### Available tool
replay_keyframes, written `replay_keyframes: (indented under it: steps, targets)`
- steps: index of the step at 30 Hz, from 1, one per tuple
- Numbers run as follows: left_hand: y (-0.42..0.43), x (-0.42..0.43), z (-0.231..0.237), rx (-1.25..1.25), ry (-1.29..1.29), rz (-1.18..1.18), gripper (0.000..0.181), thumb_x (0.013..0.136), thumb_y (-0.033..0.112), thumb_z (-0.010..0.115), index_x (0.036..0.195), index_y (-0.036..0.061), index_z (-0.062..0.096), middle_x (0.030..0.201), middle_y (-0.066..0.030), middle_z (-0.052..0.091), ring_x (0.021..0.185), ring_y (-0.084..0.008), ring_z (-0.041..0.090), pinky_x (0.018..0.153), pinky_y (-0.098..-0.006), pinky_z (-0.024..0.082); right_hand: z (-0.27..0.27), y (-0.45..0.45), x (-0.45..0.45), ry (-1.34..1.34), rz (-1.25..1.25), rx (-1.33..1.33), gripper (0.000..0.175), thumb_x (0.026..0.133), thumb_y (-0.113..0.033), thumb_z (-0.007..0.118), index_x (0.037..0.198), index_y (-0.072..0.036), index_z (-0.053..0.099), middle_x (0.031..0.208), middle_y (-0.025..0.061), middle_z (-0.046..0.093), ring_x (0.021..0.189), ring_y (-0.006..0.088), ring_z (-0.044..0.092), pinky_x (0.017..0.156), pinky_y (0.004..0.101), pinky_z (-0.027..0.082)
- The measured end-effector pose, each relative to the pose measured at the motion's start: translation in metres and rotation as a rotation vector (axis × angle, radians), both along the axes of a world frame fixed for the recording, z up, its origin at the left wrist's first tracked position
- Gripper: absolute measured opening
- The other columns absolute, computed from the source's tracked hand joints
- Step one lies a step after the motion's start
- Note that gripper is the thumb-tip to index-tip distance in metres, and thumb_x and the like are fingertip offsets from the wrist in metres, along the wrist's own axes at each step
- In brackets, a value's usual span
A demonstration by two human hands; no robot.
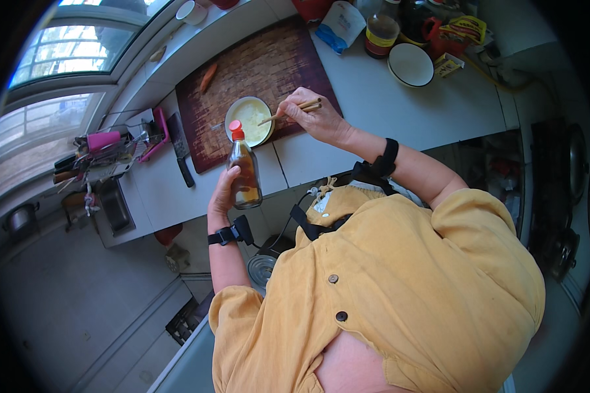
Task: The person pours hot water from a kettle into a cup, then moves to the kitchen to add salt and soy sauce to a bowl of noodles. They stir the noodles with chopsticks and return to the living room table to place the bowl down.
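My left hand [222, 191] grips a clear glass bottle [246, 173] of brown liquid by its lower body. The bottle's red flip cap [236, 128] is raised, and its neck overlaps the near rim of a bowl in my view; whether they touch I cannot tell. My right hand [312, 115] holds a pair of wooden chopsticks [309, 105], their tips over or in the pale yellow contents of the white bowl [230, 112]. That bowl sits at the near edge of a dark, worn wooden cutting board [275, 59]. A piece of carrot [209, 77] lies on the board's left part.
Left of the board, a cleaver [182, 152] with a black handle lies beside a utensil rack [103, 152] with pink parts. At the back right stand an empty white bowl [411, 64], a dark sauce jar [381, 34] and a white-and-blue packet [341, 25]. A window [73, 54] is at the left.
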State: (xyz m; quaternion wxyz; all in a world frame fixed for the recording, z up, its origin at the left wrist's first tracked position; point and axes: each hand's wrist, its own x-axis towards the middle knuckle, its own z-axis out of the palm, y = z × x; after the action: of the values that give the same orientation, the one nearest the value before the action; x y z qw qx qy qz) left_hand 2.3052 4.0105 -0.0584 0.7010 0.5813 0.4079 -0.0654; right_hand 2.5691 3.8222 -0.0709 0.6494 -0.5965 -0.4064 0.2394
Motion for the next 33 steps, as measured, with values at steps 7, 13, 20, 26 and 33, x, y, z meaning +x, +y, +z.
replay_keyframes:
  steps: [7, 13, 20, 26, 33]
  targets:
    - [0.0000, 0.0014, 0.0024, 0.001, 0.011, -0.012, 0.062, 0.079, 0.056, 0.069, 0.121, 0.0116, 0.058, 0.100, -0.0022, 0.066, 0.088, -0.0153, 0.062, 0.076, -0.0320, 0.047, -0.0007, -0.0003, -0.0002, -0.010, -0.006, -0.001, 0.030, 0.103, -0.029, 0.054, 0.098, -0.004, 0.069, 0.097, 0.0061, 0.054, 0.083, 0.0124, 0.062, 0.075, 0.0246, 0.055]
    - [0.0007, 0.0016, 0.0020, 0.018, 0.017, -0.024, 0.064, 0.078, 0.057, 0.068, 0.120, 0.0109, 0.057, 0.098, -0.0037, 0.066, 0.086, -0.0162, 0.064, 0.073, -0.0322, 0.049, 0.0003, -0.0004, -0.0003, -0.007, -0.011, -0.011, 0.030, 0.103, -0.029, 0.054, 0.098, -0.004, 0.069, 0.097, 0.0062, 0.055, 0.083, 0.0126, 0.062, 0.074, 0.0246, 0.055]
    - [0.0004, 0.0017, 0.0036, 0.044, 0.022, -0.040, 0.068, 0.077, 0.060, 0.068, 0.121, 0.0098, 0.054, 0.098, -0.0056, 0.067, 0.084, -0.0174, 0.067, 0.071, -0.0330, 0.050, 0.0005, -0.0010, -0.0008, 0.007, -0.015, 0.000, 0.030, 0.103, -0.029, 0.054, 0.097, -0.004, 0.071, 0.098, 0.0062, 0.055, 0.083, 0.0130, 0.062, 0.074, 0.0248, 0.055]
    - [0.0037, 0.0003, 0.0016, 0.029, 0.046, -0.063, 0.068, 0.077, 0.060, 0.068, 0.121, 0.0092, 0.056, 0.098, -0.0063, 0.067, 0.083, -0.0176, 0.067, 0.070, -0.0323, 0.050, 0.0010, -0.0018, 0.0000, -0.021, -0.011, -0.029, 0.030, 0.103, -0.028, 0.054, 0.097, -0.005, 0.071, 0.096, 0.0060, 0.054, 0.081, 0.0124, 0.061, 0.075, 0.0247, 0.054]
    - [0.0046, -0.0014, 0.0000, 0.033, 0.049, -0.049, 0.068, 0.078, 0.059, 0.069, 0.121, 0.0078, 0.056, 0.098, -0.0067, 0.067, 0.084, -0.0173, 0.067, 0.071, -0.0314, 0.051, 0.0005, -0.0022, 0.0000, -0.007, -0.009, -0.008, 0.030, 0.103, -0.028, 0.054, 0.097, -0.005, 0.071, 0.096, 0.0059, 0.054, 0.082, 0.0121, 0.061, 0.075, 0.0246, 0.054]
